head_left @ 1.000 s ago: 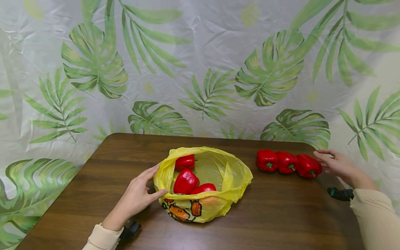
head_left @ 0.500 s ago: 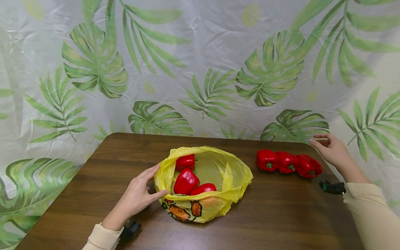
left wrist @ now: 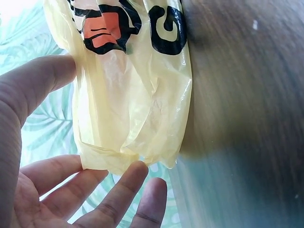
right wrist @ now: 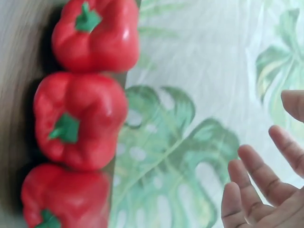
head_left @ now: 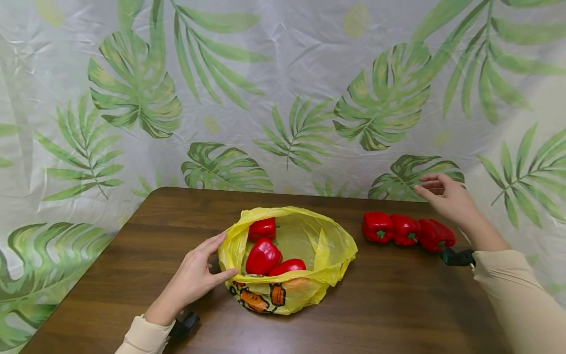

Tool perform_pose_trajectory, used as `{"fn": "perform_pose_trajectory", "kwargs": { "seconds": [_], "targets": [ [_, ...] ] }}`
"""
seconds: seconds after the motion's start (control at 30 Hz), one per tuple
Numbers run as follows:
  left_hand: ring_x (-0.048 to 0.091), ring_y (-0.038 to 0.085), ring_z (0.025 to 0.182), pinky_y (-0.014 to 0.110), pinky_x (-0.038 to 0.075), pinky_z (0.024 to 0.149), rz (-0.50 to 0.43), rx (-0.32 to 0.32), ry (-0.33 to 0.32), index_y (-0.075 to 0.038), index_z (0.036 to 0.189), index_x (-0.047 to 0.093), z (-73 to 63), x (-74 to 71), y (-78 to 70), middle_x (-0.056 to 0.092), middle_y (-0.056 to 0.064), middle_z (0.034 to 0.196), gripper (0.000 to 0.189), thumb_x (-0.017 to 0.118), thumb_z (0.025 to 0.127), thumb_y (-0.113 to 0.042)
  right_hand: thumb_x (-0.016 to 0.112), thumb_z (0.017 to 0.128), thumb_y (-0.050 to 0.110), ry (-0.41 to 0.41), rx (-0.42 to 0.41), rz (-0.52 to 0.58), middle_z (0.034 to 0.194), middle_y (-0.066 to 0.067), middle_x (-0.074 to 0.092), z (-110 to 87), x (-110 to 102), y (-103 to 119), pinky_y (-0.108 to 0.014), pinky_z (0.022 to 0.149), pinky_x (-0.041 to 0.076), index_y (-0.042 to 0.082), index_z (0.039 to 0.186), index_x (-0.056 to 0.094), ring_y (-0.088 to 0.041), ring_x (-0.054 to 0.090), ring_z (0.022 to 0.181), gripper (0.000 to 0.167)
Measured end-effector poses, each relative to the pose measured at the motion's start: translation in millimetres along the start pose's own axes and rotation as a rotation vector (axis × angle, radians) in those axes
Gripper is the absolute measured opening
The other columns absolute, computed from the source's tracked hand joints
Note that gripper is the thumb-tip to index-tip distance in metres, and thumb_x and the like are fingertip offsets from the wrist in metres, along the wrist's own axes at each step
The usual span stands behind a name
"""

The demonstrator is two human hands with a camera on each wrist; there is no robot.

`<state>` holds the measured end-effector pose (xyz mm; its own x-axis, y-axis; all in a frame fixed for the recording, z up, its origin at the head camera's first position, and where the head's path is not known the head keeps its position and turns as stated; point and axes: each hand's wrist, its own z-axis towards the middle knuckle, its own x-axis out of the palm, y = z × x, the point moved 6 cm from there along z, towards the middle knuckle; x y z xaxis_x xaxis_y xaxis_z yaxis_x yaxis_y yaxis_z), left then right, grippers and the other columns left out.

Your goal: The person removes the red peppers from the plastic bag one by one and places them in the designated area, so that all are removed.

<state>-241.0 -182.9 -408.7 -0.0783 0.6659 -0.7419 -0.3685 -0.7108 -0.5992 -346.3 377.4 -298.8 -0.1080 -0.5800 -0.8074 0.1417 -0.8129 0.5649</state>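
Observation:
My left hand is at the left side of a yellow plastic bag. In the left wrist view the thumb and fingertips touch the outside of the bag, the fingers spread and fairly straight. The bag's mouth gapes upward. Inside lie red bell peppers, among them one in the middle, one at the back and one in front. My right hand hovers with nothing in it, above and behind a row of three red bell peppers; the right wrist view shows their green stems and the loosely spread fingers.
The bag and the row stand on a dark brown wooden table. Behind the table's back edge hangs a pale curtain with green leaf prints. The row of peppers lies near the back right corner.
My right hand has risen from beside the rightmost pepper and moved left, to above the row. The left hand, the bag and the peppers have stayed where they were.

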Motion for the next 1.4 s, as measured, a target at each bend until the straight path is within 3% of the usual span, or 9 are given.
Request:
{"fn": "perform_pose_trajectory", "kwargs": {
  "seconds": [0.23,0.67,0.87,1.1,1.4],
  "targets": [
    [0.066,0.040,0.130,0.038,0.066,0.080,0.012,-0.004,-0.002,-0.004,0.160,0.051,-2.0,-0.9,1.2,0.055,0.021,0.160,0.090,0.093,0.086,-0.032,0.050,0.112,0.051,0.113,-0.036,0.007,0.152,-0.033,0.050,3.3,15.2,34.7,-0.068,0.105,0.050,0.001,0.156,0.043,-0.055,0.049,0.139,0.067],
    [0.066,0.040,0.132,0.037,0.066,0.079,0.015,-0.004,0.001,-0.004,0.160,0.051,-2.7,1.2,3.4,0.055,0.020,0.160,0.090,0.094,0.085,-0.030,0.062,0.111,0.037,0.299,-0.239,-0.007,0.141,-0.023,0.064,-4.7,53.0,110.8,-0.057,0.096,0.058,0.010,0.146,0.055,-0.043,0.068,0.122,0.045],
    [0.066,0.041,0.132,0.039,0.066,0.079,0.015,0.005,-0.004,-0.004,0.159,0.051,-2.5,0.0,2.9,0.055,0.021,0.160,0.089,0.093,0.085,-0.030,0.064,0.110,0.037,0.443,-0.279,0.009,0.141,-0.018,0.066,-10.3,77.4,138.6,-0.048,0.095,0.060,0.012,0.146,0.057,-0.031,0.072,0.118,0.044],
    [0.068,0.037,0.128,0.031,0.063,0.077,0.023,0.012,-0.008,-0.004,0.159,0.052,-1.5,-0.5,2.1,0.056,0.020,0.159,0.089,0.094,0.085,-0.032,0.063,0.110,0.037,0.621,-0.338,0.017,0.141,-0.018,0.067,-14.5,107.6,165.5,-0.053,0.105,0.057,0.010,0.148,0.058,-0.032,0.071,0.122,0.047],
    [0.067,0.038,0.129,0.034,0.064,0.077,0.012,0.026,-0.008,-0.002,0.159,0.051,-1.3,-1.6,-0.5,0.055,0.021,0.160,0.089,0.093,0.086,-0.032,0.065,0.108,0.040,0.827,-0.339,-0.045,0.142,-0.014,0.067,-14.9,147.8,190.2,-0.051,0.109,0.055,0.016,0.147,0.059,-0.033,0.067,0.129,0.046]
  ]
}}
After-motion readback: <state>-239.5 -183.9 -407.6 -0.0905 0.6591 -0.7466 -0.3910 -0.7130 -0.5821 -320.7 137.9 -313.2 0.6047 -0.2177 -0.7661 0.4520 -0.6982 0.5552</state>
